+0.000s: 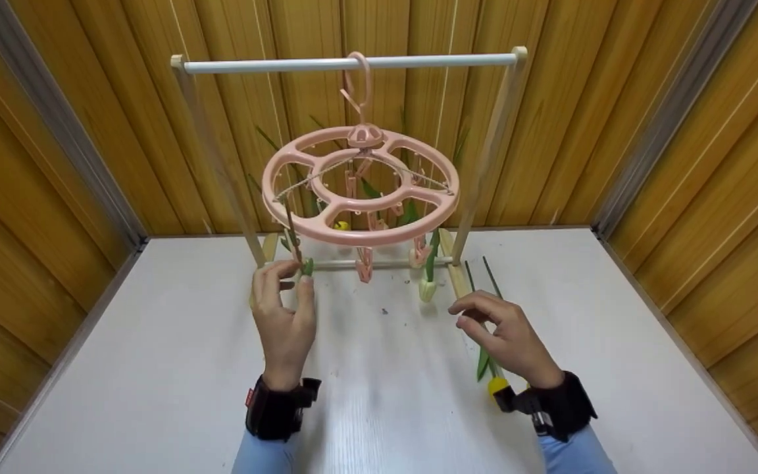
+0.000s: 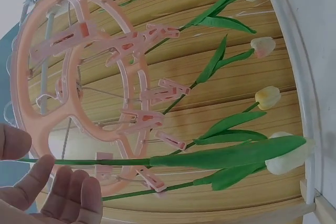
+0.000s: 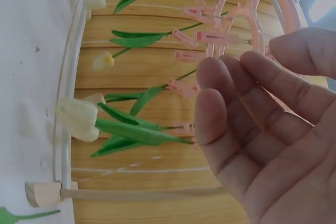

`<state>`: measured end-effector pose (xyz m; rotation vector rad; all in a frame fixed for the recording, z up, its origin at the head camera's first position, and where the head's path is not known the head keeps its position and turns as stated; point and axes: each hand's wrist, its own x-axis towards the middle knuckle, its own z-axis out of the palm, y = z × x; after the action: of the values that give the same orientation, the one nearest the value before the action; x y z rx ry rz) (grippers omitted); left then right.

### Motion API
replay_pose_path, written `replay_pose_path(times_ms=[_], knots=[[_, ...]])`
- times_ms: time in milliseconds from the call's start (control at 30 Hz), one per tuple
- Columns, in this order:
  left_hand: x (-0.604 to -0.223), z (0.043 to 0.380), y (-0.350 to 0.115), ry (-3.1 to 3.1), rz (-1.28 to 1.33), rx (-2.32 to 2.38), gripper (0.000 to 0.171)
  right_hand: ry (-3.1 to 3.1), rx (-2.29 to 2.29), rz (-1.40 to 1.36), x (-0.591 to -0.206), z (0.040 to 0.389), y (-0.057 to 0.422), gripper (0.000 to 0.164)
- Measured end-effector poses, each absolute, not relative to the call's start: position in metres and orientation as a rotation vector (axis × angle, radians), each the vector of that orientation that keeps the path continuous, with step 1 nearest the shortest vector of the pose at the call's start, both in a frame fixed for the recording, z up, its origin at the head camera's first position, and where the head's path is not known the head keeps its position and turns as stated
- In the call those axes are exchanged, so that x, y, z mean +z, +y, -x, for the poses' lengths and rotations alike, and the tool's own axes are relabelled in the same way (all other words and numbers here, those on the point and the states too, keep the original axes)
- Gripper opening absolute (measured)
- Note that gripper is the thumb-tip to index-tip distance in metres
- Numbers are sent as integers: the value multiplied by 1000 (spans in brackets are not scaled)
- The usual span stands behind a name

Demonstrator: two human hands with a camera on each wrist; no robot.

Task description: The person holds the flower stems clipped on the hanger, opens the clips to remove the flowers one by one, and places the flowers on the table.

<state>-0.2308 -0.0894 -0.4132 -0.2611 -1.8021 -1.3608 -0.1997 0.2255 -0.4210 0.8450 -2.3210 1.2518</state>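
A pink round clip hanger (image 1: 362, 237) hangs by its hook from a white rod. My left hand (image 1: 285, 316) is at its left side, thumb and forefinger spread apart around a tulip stem (image 2: 126, 162) that a pink clip overlaps. That tulip's long green leaf (image 2: 231, 153) partly covers its white bloom (image 2: 289, 156). To the right, my right hand (image 1: 501, 332) hovers with loosely bent fingers and nothing in them. Nearby, a white tulip (image 1: 427, 289) hangs bloom down from the hanger's right side. More tulips hang behind, including a yellowish one (image 3: 103, 61).
The wooden stand (image 1: 487, 158) carries the white rod (image 1: 267, 65) across its top. Tulips with a yellow bloom (image 1: 497, 387) lie on the white table (image 1: 379, 368) beneath my right hand. An unused pink clip (image 1: 364, 266) dangles at the hanger's front. Wood-look panels (image 1: 708, 197) enclose the table.
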Motion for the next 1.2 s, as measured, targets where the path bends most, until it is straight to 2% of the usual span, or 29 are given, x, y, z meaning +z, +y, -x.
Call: replay_pose_path(times_ms=[400, 733, 1200], knots=[[-416, 242, -101, -1814, 241, -1758, 41, -2197, 1320, -865, -420, 210, 192, 17], [-415, 244, -105, -1775, 299, -2160, 58, -2161, 1382, -854, -424, 217, 172, 23], [-411, 240, -103, -1738, 360, -2247, 59, -2092, 1431, -936, -430, 220, 152, 25]])
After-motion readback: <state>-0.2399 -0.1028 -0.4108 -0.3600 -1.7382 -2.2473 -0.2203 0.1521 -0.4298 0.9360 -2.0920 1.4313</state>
